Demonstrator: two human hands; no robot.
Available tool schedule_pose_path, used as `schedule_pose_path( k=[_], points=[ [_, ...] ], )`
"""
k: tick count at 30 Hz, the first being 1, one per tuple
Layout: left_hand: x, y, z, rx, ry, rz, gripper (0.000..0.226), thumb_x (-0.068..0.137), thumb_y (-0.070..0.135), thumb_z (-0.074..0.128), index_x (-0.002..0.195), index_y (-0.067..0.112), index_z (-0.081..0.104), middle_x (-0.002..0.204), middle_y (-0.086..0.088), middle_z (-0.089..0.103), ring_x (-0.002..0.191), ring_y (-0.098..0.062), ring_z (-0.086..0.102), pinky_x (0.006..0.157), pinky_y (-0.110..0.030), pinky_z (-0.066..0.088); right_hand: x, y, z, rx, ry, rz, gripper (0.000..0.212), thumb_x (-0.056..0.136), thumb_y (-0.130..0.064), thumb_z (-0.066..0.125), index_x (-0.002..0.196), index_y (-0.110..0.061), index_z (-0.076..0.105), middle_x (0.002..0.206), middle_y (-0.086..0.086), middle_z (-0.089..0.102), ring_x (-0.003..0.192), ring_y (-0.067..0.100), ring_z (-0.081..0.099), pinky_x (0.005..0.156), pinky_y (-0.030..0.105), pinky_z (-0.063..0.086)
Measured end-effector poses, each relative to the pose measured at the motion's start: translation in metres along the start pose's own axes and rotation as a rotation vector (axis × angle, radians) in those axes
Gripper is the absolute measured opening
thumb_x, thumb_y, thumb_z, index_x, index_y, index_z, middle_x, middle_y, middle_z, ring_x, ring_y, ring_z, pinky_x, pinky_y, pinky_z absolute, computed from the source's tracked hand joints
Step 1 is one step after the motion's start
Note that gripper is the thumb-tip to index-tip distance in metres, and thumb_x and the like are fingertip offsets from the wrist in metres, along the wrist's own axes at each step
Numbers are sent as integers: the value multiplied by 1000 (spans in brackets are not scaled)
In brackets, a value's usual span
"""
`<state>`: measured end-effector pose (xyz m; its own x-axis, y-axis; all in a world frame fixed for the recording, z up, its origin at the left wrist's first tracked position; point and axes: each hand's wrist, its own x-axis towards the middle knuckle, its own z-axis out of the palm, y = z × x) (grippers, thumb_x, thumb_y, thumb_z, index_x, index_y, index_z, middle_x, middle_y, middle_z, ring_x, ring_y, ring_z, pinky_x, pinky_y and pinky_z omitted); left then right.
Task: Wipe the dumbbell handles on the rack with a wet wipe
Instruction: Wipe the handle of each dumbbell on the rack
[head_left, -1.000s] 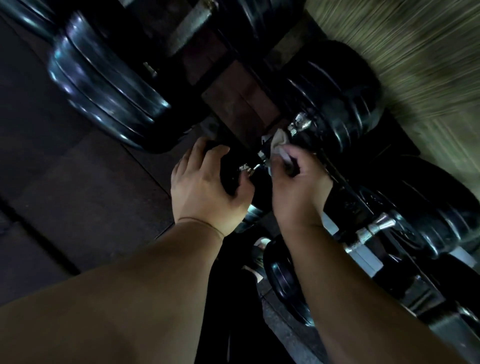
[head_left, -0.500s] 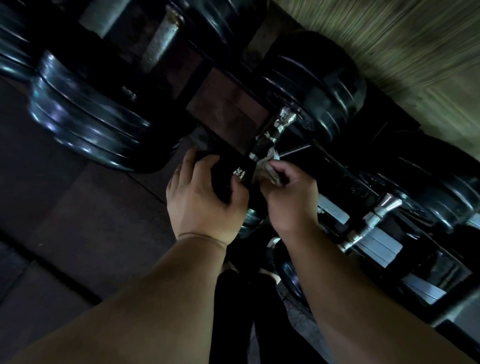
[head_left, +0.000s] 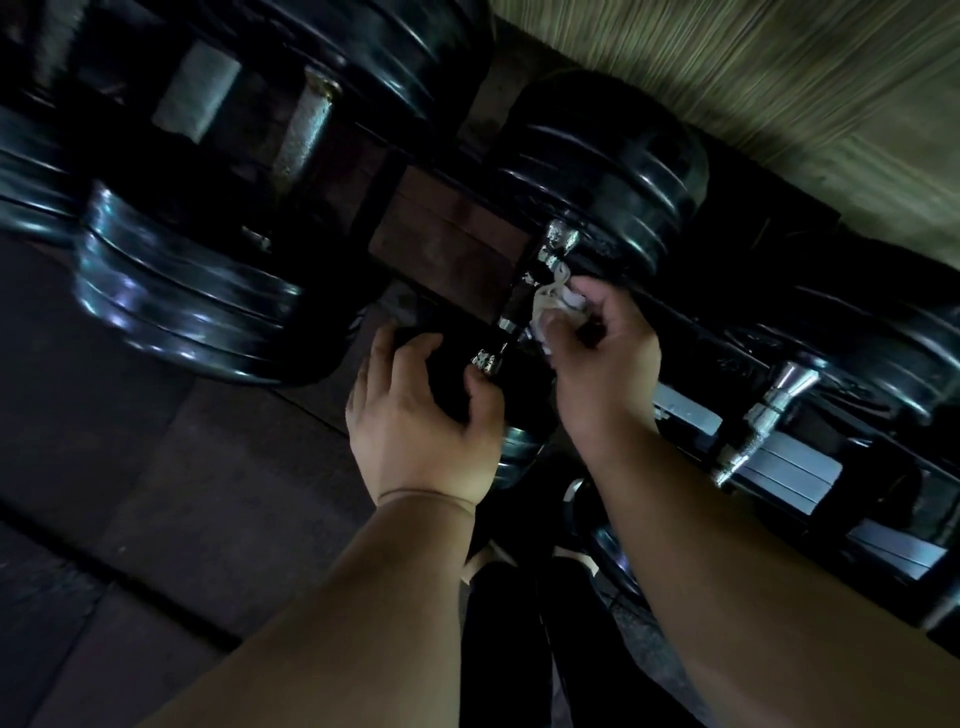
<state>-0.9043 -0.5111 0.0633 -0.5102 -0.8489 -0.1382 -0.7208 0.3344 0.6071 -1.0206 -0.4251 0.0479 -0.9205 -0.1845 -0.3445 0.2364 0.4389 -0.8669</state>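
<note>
Dumbbell handle (head_left: 521, 292), chrome at both ends, is seen lying on the rack (head_left: 789, 467) between two black weight heads. A crumpled white wet wipe (head_left: 551, 304) is pinched in the curled fingers of the right hand (head_left: 605, 358), against the handle's side. The near weight head (head_left: 457, 376) is gripped by the left hand (head_left: 415, 436), fingers curled over it.

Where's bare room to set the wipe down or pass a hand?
Free: floor mat left of the left hand, below the big dumbbell; brown gap between that and the handle. Crowded: right hand holds wet wipe at handle, left hand grips near head; rack rightward packed.
</note>
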Motion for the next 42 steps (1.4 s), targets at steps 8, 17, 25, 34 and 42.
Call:
schedule_pose_path(
  k=[8, 17, 25, 34, 42],
  points=[
    [-1, 0, 0, -5, -2, -7, 53, 81, 50, 52, 120, 19, 70, 144, -11, 61, 131, -36, 58, 100, -59, 50, 11, 0, 1, -78, 58, -155, 19, 89, -14, 72, 108, -14, 75, 106, 1, 71, 94, 7, 70, 77, 21, 58],
    [-1, 2, -3, 2, 1, -6, 51, 81, 48, 51, 116, 16, 70, 141, -10, 63, 124, -37, 61, 98, -58, 51, 11, -2, 2, -216, 25, -409, 25, 88, -10, 73, 112, -7, 73, 112, 9, 63, 94, 5, 64, 79, 7, 50],
    [0, 0, -2, 13, 1, 14, 51, 80, 46, 52, 115, 14, 71, 134, -11, 65, 115, -39, 64, 96, -56, 52, 26, -10, -14, -450, -220, -683, 28, 90, -14, 71, 116, -6, 71, 115, 11, 59, 99, 19, 66, 82, 30, 60],
    [1, -1, 0, 15, -6, 24, 50, 81, 44, 52, 116, 13, 71, 134, -14, 66, 120, -40, 63, 100, -58, 49, 19, -11, -9, -430, -210, -678, 27, 87, -9, 75, 114, -6, 73, 116, 9, 56, 100, 9, 59, 86, 12, 53],
    [0, 1, -3, 39, -19, 19, 51, 80, 46, 50, 114, 14, 71, 131, -11, 66, 119, -38, 63, 101, -53, 49, 16, -14, -4, -572, -405, -813, 25, 85, -6, 74, 110, -6, 73, 110, 9, 59, 90, 18, 64, 77, 26, 57]
  ],
)
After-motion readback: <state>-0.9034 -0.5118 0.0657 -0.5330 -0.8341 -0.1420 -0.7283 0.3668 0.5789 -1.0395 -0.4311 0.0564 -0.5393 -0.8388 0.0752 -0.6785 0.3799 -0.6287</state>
